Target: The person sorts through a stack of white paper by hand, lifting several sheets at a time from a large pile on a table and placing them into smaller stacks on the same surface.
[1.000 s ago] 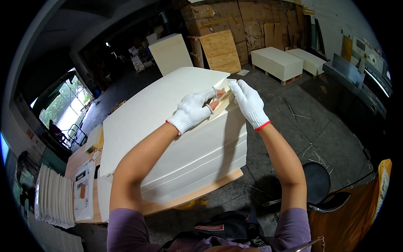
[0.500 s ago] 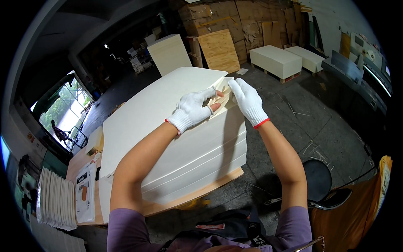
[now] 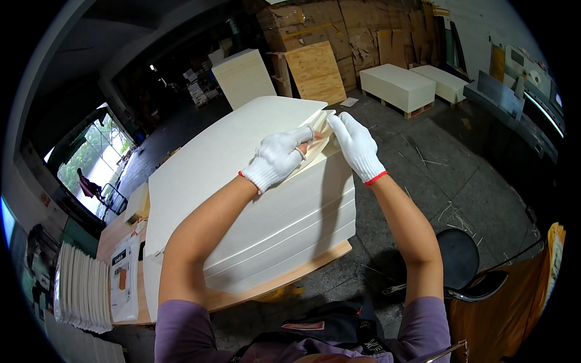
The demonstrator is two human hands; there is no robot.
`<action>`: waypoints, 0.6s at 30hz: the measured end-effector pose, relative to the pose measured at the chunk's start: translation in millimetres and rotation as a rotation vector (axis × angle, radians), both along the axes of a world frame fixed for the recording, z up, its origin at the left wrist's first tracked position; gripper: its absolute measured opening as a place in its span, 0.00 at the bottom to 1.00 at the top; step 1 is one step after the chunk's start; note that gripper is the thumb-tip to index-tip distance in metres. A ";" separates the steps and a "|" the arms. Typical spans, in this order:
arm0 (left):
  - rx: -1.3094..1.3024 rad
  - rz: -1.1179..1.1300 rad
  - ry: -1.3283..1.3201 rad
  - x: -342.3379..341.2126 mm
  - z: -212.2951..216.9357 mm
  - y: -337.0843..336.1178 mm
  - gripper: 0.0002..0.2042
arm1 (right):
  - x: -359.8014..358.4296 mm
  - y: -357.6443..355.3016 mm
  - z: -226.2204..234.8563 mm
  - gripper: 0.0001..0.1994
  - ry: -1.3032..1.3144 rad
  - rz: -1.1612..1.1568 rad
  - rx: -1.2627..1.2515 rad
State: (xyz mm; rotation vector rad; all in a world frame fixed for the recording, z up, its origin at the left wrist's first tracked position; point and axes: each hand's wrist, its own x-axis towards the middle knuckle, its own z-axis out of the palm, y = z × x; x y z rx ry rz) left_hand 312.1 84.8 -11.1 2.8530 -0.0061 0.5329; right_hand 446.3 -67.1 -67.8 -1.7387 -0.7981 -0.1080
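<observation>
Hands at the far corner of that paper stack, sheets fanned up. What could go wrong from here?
1. The left hand and right hand bend the lifted corner sheets; they may crease.
2. The paper stack reaches the front edge of the wooden board; a push might slide the top layers off.
3. The black stool sits close behind the right arm, a possible trip.

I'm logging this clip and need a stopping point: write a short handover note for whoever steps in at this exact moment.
Left hand, in a white knit glove, pinches the lifted far corner of the top sheets.
Right hand, gloved alike, presses fingers against the same corner from the right side.
The tall stack of large cream paper sheets sits on a wooden pallet board.
Done: a few top sheets are fanned up at the corner.
Left: the lifted sheets are not yet separated from the stack.
</observation>
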 end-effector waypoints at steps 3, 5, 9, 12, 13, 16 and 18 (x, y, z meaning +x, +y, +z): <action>-0.006 -0.017 0.021 0.3 -1.5 3.5 0.14 | 1.7 2.8 -3.0 0.26 -0.008 0.002 0.024; -0.086 0.021 0.099 -4.2 5.9 -6.8 0.14 | 1.5 0.4 -1.9 0.26 0.002 -0.002 0.023; -0.105 0.050 0.103 -0.9 3.5 -3.7 0.16 | 0.8 0.4 -1.6 0.25 0.008 -0.013 0.021; -0.084 0.037 0.093 0.1 2.4 -0.4 0.16 | 0.3 -0.7 0.1 0.25 0.011 -0.020 -0.006; -0.074 0.028 0.076 1.1 0.2 2.5 0.16 | 0.2 -0.3 -0.1 0.25 0.006 -0.015 0.004; -0.054 0.008 0.062 1.0 0.5 3.5 0.17 | 1.2 1.0 -2.0 0.25 -0.002 -0.010 0.021; -0.105 -0.008 0.070 -0.6 2.3 -1.7 0.18 | 3.2 0.6 -3.4 0.26 0.005 -0.017 0.017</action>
